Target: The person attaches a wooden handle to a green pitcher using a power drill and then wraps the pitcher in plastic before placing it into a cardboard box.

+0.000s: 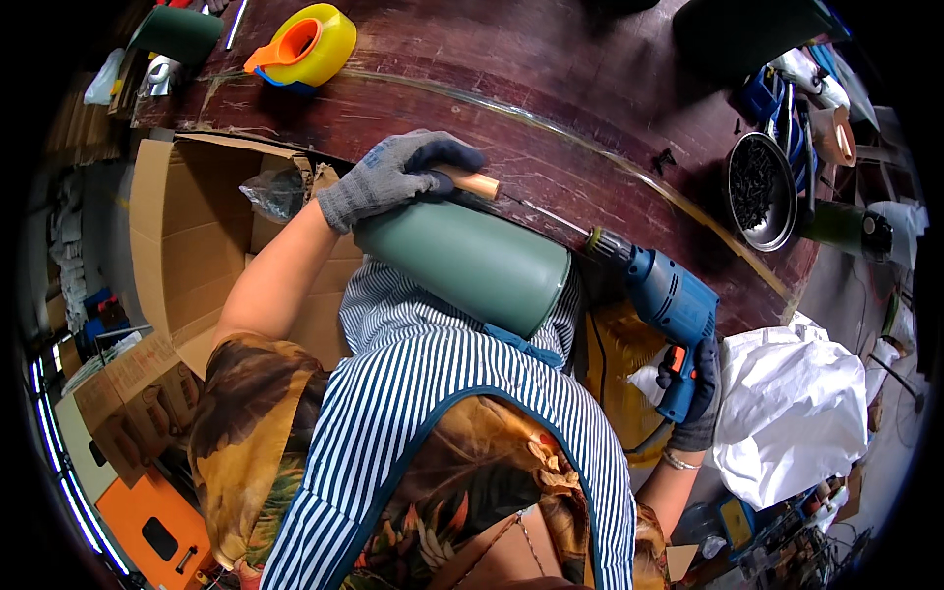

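Note:
My left hand (398,177), in a grey glove with dark fingertips, is closed on a light wooden handle (476,184). It rests at the left end of a green cylinder (467,261) lying across my lap against the table edge. In my right hand (701,398), also gloved, is a blue power drill (674,295) with an orange trigger area. From its chuck a long thin bit (551,215) runs leftward, its tip close to the end of the handle; whether they touch I cannot tell.
On the dark red table (551,88) are a yellow and orange tape roll (324,44) and a metal bowl (762,192) of small black pieces. An open cardboard box (197,231) stands left, a white bag (792,408) right. The drill's cord (644,440) hangs below its grip.

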`<state>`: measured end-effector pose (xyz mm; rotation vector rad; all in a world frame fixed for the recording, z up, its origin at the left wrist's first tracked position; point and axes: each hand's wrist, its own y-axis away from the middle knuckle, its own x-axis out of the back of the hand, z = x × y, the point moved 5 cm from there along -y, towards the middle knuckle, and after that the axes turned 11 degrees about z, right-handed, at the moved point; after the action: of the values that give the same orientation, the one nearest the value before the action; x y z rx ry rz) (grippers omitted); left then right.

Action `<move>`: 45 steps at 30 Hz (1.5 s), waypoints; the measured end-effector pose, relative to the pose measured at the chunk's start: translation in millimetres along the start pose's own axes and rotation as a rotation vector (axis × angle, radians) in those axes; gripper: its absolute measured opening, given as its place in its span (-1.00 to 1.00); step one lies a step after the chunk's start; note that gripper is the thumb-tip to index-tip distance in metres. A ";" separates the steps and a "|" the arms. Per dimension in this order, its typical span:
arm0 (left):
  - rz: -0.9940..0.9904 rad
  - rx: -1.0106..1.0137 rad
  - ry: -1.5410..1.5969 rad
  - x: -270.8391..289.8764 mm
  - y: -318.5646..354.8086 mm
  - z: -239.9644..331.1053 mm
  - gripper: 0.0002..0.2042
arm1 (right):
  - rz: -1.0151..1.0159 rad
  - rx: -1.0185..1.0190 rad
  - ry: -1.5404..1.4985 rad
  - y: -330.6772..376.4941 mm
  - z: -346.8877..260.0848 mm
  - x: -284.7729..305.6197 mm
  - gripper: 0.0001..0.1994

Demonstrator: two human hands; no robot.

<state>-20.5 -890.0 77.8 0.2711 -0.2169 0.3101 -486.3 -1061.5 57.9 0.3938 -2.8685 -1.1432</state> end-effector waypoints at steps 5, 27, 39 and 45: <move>-0.014 -0.009 -0.034 2.1 1.0 0.6 -0.57 | 0.062 -0.029 0.064 -2.4 -6.3 -11.1 -0.64; -0.005 -0.012 -0.130 4.9 -12.1 1.6 -0.61 | -0.066 -0.374 -0.037 -17.1 -42.4 -80.6 -0.52; -0.006 0.055 -0.096 -1.4 -19.3 0.9 -0.55 | -0.178 -0.088 0.046 -50.1 -27.5 -61.6 -0.40; 0.089 -0.228 -0.560 -9.7 -4.1 19.1 -0.38 | 0.080 0.091 -0.001 -30.7 2.4 -3.5 -0.40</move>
<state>-31.3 -902.0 92.4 0.1171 -0.8136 0.2888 -476.3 -1080.5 35.5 0.2783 -2.9159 -1.0039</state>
